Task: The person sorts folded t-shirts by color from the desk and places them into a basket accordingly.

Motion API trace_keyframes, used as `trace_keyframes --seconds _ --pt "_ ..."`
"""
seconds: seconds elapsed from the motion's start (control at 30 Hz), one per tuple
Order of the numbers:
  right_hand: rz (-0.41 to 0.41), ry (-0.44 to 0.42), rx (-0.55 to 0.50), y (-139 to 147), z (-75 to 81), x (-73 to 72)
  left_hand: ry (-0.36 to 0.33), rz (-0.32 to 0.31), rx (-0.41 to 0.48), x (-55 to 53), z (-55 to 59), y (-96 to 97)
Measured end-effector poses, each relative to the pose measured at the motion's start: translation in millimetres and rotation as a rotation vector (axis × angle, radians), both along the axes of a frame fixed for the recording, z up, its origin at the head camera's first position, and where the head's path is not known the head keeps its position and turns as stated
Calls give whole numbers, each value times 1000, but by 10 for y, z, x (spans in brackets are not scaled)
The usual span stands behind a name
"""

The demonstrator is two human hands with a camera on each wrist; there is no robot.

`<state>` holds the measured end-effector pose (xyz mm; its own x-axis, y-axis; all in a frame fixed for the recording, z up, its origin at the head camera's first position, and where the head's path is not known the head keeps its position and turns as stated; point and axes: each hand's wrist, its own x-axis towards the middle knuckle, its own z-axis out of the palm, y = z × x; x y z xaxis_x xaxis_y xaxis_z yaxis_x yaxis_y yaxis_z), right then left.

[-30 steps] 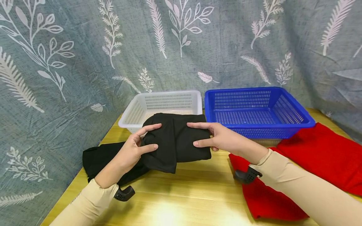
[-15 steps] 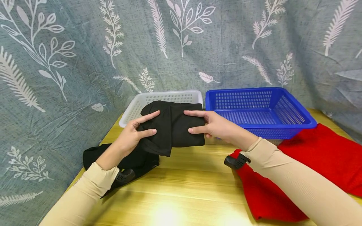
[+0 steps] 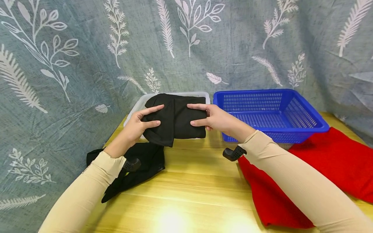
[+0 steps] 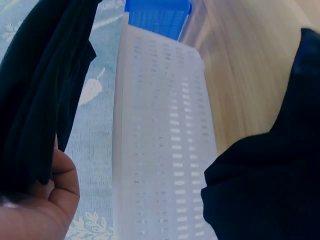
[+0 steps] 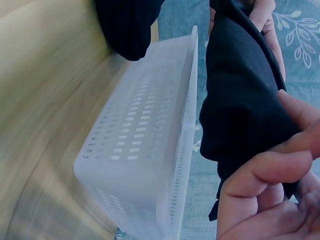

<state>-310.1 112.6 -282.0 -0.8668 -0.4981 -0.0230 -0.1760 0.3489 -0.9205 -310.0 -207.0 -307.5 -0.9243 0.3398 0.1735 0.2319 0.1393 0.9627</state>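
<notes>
A folded black cloth garment [image 3: 187, 118] is held up between both hands, in front of and overlapping the white plastic basket [image 3: 137, 105] in the head view. My left hand [image 3: 135, 126] grips its left end, thumb and index finger on the near face, other fingers behind. The right hand [image 3: 217, 119] pinches the right end the same way. In the left wrist view the folded layers of the garment [image 4: 37, 95] hang beside the basket wall [image 4: 160, 125]. From the right wrist, the bundle [image 5: 245, 95] shows above the basket's rim level, with curled fingers [image 5: 265, 175] under it.
A blue plastic basket [image 3: 271, 129] stands to the right of the white one. Another black cloth [image 3: 145, 165] lies on the wooden table [image 3: 198, 187] at left. Red cloths [image 3: 332, 155] lie at right, partly under the right forearm. A patterned curtain [image 3: 233, 42] hangs behind.
Both hands have carried the folded black garment forward and slightly left, from before the white basket to overlapping most of it. The cloths on the table have stayed put.
</notes>
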Motion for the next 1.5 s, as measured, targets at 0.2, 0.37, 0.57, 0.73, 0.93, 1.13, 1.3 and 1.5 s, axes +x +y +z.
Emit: trace_keyframes --seconds 0.2,0.37,0.57,0.73,0.93,1.13,1.3,1.5 --pt "8 -43 -48 -68 19 -133 7 -6 -4 -142 64 -61" --pt "-1 -49 -58 -121 45 -227 2 -7 -43 -256 130 -115" --pt "-21 -25 -39 -155 22 -356 8 28 -123 -406 125 -137" --pt "-51 -29 -3 -201 -8 -452 -24 44 -143 -520 53 -135" --pt "-85 -26 30 -270 -4 -546 -24 79 -172 -622 8 -138" --pt "-122 -28 62 -355 -10 -627 -13 150 -222 -695 16 -123" --pt "-153 -43 81 -413 -36 -674 -44 212 -270 -733 23 -90" --pt "-183 -43 109 -453 -68 -688 -39 227 -310 -761 22 -54"
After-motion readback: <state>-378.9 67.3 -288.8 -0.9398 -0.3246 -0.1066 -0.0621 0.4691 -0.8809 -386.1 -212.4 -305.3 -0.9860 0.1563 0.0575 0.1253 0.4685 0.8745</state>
